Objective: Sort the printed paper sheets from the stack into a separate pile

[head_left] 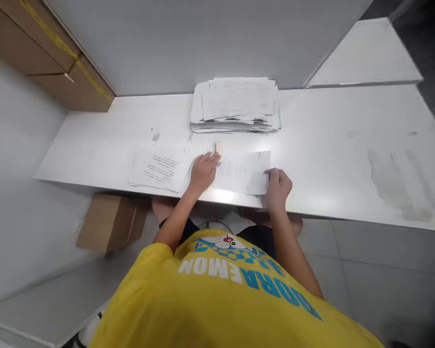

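Note:
A printed sheet of paper (252, 166) lies on the white table in front of me. My left hand (203, 171) rests at its left end, fingers stretched out and lying on the paper. Against those fingertips is a small cream-coloured block (219, 146), whose kind I cannot make out. At the sheet's right edge my right hand (278, 188) is closed, pinching the paper between thumb and fingers. To the left, beside my left hand, is a pile of printed sheets (161, 169) with loosely fanned edges.
A thick stack of papers (239, 104) stands at the back of the table (322, 150), against a grey panel (210, 43). Cardboard boxes (90, 87) fill the back left corner. Another carton (101, 220) sits below the table. Stains (402, 183) mark the right end.

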Motion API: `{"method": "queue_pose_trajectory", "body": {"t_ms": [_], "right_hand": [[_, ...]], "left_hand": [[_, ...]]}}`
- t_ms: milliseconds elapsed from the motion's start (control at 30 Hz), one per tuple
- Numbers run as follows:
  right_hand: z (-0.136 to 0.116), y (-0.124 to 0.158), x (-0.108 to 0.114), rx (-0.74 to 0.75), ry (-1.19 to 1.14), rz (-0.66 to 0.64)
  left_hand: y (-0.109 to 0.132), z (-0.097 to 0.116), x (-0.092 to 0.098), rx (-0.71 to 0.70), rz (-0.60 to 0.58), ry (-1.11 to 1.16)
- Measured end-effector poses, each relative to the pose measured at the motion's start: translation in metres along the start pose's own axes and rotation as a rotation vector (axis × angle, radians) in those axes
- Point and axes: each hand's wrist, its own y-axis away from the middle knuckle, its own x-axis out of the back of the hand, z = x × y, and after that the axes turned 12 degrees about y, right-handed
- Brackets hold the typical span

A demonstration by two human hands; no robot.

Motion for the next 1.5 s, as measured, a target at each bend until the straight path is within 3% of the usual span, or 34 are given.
{"method": "queue_pose_trajectory", "body": {"t_ms": [333, 567, 667, 800, 967, 1133, 1233, 1300, 1400, 1500], "right_hand": [[0.008, -0.002, -0.002, 0.035, -0.024, -0.005], [0.020, -0.001, -0.001, 0.083, -0.143, -0.079], [0.024, 0.003, 0.012, 0.176, -0.135, 0.029], [0.014, -0.009, 0.040, 0.384, -0.023, 0.279], [-0.022, -0.061, 0.064, 0.584, -0.147, 0.545], [-0.074, -0.121, 0.072, 0.797, -0.125, 0.619], [-0.108, -0.158, 0.059, 0.857, -0.166, 0.531], [-0.126, -0.184, 0.038, 0.847, -0.199, 0.421], [-0.143, -0.224, -0.009, 0.713, -0.211, 0.195], [-0.144, -0.255, -0.061, 0.526, -0.120, 0.015]], "left_hand": [[0.008, 0.013, 0.001, 0.048, -0.135, -0.038], [0.010, 0.013, -0.002, 0.044, -0.079, -0.014], [0.009, 0.013, -0.001, 0.040, -0.070, 0.007], [0.006, 0.010, -0.001, 0.069, -0.074, 0.027], [0.003, 0.006, -0.001, 0.146, -0.120, 0.072], [0.002, 0.007, 0.003, 0.162, -0.165, 0.094], [0.001, 0.008, 0.005, 0.170, -0.157, 0.105], [0.001, 0.009, 0.006, 0.185, -0.162, 0.109], [0.000, 0.008, 0.004, 0.192, -0.164, 0.105], [0.000, 0.006, 0.003, 0.187, -0.148, 0.096]]}}
